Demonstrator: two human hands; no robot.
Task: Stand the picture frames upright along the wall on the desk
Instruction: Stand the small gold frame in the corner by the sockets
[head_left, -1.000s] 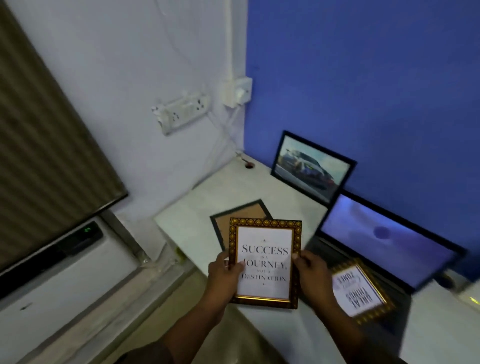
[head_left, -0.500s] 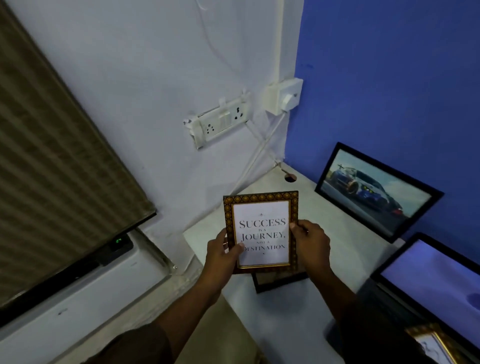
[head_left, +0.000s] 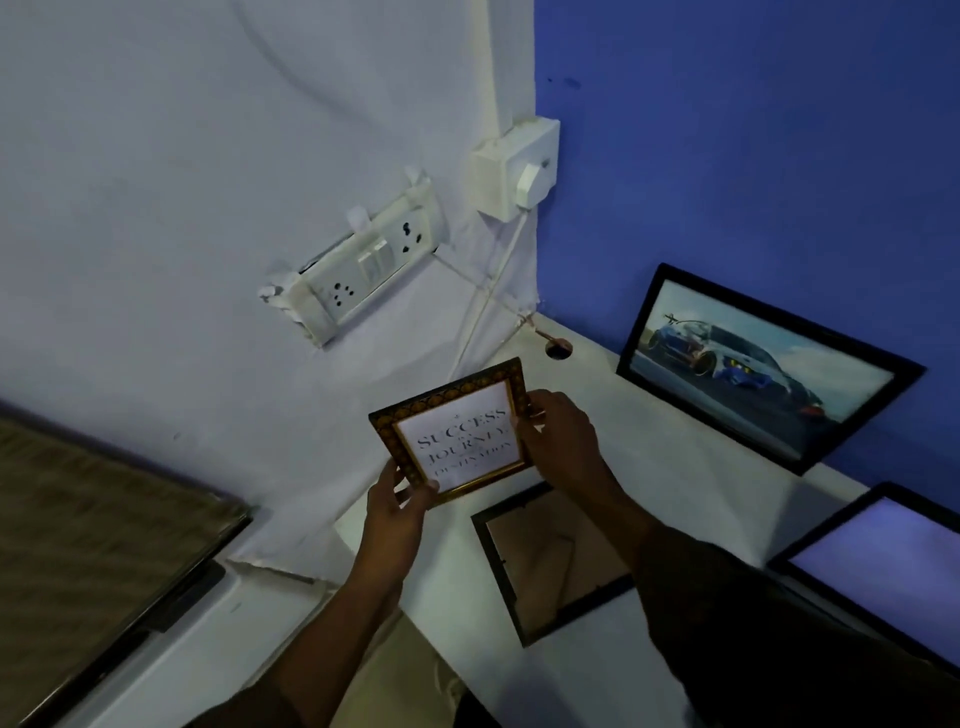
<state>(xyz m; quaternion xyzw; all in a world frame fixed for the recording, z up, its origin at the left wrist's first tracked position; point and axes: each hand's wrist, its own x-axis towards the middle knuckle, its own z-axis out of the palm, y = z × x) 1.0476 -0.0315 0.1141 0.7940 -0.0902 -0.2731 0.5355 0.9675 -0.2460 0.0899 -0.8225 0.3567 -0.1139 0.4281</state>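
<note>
A small gold-patterned quote frame (head_left: 457, 431), printed with "Success is a journey", hangs tilted above the white desk (head_left: 623, 447), close to the white side wall. My left hand (head_left: 400, 512) grips its lower left corner and my right hand (head_left: 558, 441) holds its right edge. A black frame with a car picture (head_left: 763, 369) stands leaning against the blue wall. Another black frame (head_left: 550, 558) lies face down on the desk, its brown backing showing, partly under my right forearm.
A laptop screen (head_left: 883, 561) glows at the right edge. A switchboard (head_left: 363, 265) and a plug box (head_left: 517, 169) sit on the white wall, with cables running down to a hole in the desk (head_left: 558, 349). A dark blind and a white ledge lie at the left.
Both hands have carried the quote frame up and toward the white wall, tilting it. My view has swung left, so the face-down frame shows more and the laptop slid to the edge.
</note>
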